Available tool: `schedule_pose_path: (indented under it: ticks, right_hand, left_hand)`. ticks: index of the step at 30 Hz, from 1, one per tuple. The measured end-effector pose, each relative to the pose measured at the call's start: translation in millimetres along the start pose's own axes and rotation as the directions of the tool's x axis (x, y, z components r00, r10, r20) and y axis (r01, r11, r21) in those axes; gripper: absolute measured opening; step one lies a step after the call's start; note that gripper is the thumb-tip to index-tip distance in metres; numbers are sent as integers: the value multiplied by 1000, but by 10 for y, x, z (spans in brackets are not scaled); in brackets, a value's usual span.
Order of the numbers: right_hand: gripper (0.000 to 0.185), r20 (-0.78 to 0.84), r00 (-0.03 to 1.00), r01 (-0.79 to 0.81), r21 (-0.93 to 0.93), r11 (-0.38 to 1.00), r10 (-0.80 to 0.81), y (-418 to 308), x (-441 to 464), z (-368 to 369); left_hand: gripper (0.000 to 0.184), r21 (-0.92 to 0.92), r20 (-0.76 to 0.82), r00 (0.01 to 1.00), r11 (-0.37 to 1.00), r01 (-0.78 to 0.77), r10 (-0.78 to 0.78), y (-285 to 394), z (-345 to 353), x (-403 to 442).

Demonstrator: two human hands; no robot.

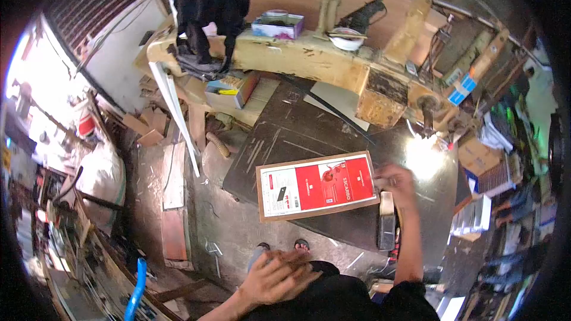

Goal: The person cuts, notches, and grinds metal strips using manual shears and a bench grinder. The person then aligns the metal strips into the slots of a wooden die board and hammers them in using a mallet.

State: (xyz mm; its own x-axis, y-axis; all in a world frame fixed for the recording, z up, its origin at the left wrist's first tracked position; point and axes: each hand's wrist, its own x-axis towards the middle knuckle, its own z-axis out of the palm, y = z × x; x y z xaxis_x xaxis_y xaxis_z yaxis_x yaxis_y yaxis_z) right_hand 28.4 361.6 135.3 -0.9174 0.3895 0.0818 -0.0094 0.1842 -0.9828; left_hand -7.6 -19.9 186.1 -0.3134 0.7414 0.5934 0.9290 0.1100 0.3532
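Note:
A brown-edged flat panel with a red and white printed sheet (321, 184) lies on the dark table (267, 142). My right hand (397, 183) is at the panel's right edge, its fingers blurred; whether they grip the edge is unclear. Just below that hand, a block with a pale top and dark body (386, 226) rests on the table. Near my body, below the panel, my left hand (279, 276) has its fingers curled together over something brownish that I cannot make out.
Behind the table runs a yellowish machine beam (297, 53) bearing a black bag (211, 18), a tissue box (278, 26) and a white bowl (346, 39). A bright light reflects at the table's right. A blue curved handle (137, 291) stands at lower left.

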Motion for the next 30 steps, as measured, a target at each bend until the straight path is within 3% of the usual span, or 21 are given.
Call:
schedule_pose_path:
  ticks: [1,2,3,4,6,8,10,11,13,14,15,17,20,21,23,25,30]
  right_hand:
    - [17,-7,989,147,-123,982,-149,211,-29,-560]
    - [16,-254,941,222,-32,975,-223,584,-125,-1114]
    - [18,-483,829,328,12,945,-282,953,-221,-1663]
    - [18,-510,826,436,309,845,-240,930,-305,-1969]
    - [20,-635,749,522,387,760,-191,658,-394,-2094]
    - [11,-505,823,485,385,785,-261,577,-286,-2126]
    - [12,-341,895,330,68,942,-289,-57,-92,-1473]
    - [15,-297,921,155,-316,936,-252,-390,-55,-941]
    - [21,-299,885,161,-522,837,-357,-721,86,201]
    - [17,-64,964,202,-463,863,-260,-799,205,488]
    - [13,134,902,414,-539,733,-411,-811,277,848]
    - [12,410,740,663,-578,476,-533,-959,294,1531]
    - [20,690,487,871,-425,244,-535,-1292,148,2275]
    - [20,722,439,898,-363,248,-534,-1370,96,2467]
    - [21,711,193,974,-222,44,-676,-1536,-5,2884]
    - [22,706,77,992,-125,-17,-704,-1678,-92,3319]
    - [14,600,-240,969,105,-222,-763,-2054,-503,4646]
  left_hand:
    - [47,11,-22,1000,1000,17,-17,11,15,-28]
    - [46,22,18,992,992,127,-127,-19,17,-88]
    - [45,36,55,970,971,236,-237,-40,-1,-138]
    - [47,40,36,951,951,306,-307,-12,-63,-164]
    - [47,75,-57,940,938,339,-336,-9,-158,-205]
    - [45,163,-187,927,920,357,-327,16,-295,-154]
    - [43,254,-255,921,899,357,-294,96,-526,-3]
    - [41,318,-290,930,894,316,-226,149,-629,76]
    - [43,396,-313,933,868,298,-178,261,-809,178]
    - [46,476,-333,934,832,285,-129,311,-914,216]
    - [46,484,-337,930,821,301,-143,365,-1043,275]
    - [72,603,-183,886,662,444,-427,409,-1297,338]
    - [110,685,-156,659,400,609,-736,288,-1585,47]
    - [104,700,-197,627,340,628,-753,271,-1642,-154]
    - [96,713,-241,552,240,658,-798,327,-1787,-630]
    - [79,640,-311,476,188,745,-823,446,-1895,-1137]
    - [47,562,-654,475,42,826,-589,618,-2340,-2313]
